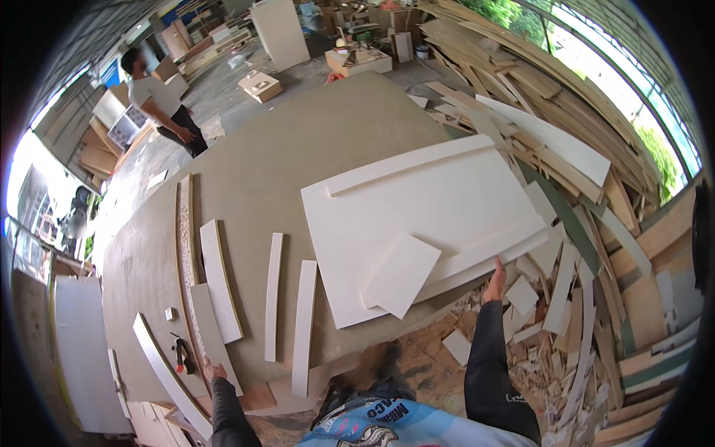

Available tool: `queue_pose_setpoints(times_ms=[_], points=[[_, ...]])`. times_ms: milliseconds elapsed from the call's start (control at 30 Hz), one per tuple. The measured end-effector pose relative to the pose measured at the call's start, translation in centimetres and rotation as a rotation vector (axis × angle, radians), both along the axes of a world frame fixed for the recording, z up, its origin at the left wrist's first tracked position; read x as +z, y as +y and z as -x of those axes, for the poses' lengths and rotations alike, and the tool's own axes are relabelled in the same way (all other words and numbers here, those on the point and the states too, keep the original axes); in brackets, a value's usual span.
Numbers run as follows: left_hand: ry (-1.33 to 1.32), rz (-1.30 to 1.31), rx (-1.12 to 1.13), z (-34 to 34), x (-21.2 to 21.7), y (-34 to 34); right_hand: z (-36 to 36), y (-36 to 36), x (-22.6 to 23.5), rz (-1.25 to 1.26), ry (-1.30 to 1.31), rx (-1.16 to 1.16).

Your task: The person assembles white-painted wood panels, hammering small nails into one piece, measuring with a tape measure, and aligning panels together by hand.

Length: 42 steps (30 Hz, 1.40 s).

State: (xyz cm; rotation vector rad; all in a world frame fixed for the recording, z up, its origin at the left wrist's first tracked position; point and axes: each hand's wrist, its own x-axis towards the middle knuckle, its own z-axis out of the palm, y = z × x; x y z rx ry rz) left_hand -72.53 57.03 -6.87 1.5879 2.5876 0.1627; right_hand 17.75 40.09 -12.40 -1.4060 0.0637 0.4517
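My left hand (214,370) is at the near end of a white board strip (211,328), its fingers closed at the strip's edge. Beside it lies a small hand tool with black and orange parts (181,354). My right hand (494,283) rests at the near right edge of a stack of white boards, fingers stretched out. The large white panel (365,223) carries a long narrow strip (410,167) along its far side, another strip (484,252) along its near side, and a smaller rectangular white board (408,274) set askew.
Several white strips (273,298) lie on the big grey-brown worktop (342,112). Wood offcuts (521,298) litter the floor at right, below a tall pile of boards (551,97). A person (160,104) stands beyond the worktop at far left.
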Motion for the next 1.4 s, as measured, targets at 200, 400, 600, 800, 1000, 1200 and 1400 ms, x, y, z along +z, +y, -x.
queue_pose_setpoints(times_ms=[200, 400, 600, 800, 1000, 1200, 1400], points=[[-0.153, -0.058, 0.045, -1.9, -0.1, -0.7, 3.0, 1.4, 2.1, -0.025, 0.130, -0.217], [-0.035, -0.004, -0.053, 0.7, -1.3, -0.4, 3.3, 1.6, 2.0, -0.080, 0.097, -0.204], [-0.083, -0.064, -0.058, -0.2, 1.7, -0.3, 3.7, -1.6, -1.2, 0.226, -0.182, -0.157], [-0.224, -0.058, -0.134, 1.4, 3.3, -0.6, 22.0, 0.5, 7.8, 0.338, -0.540, -0.316], [-0.471, -0.070, -0.371, 1.5, 3.2, -0.1, 44.4, 1.8, 14.2, 0.136, -0.936, 0.535], [-0.464, -0.245, -0.488, 0.6, 1.0, 0.2, 64.2, 4.5, 13.0, -0.066, -1.097, 1.387], [-0.463, -0.143, -0.397, 0.2, 1.5, 1.1, 73.3, 5.5, 11.8, 0.100, -1.375, 1.565]])
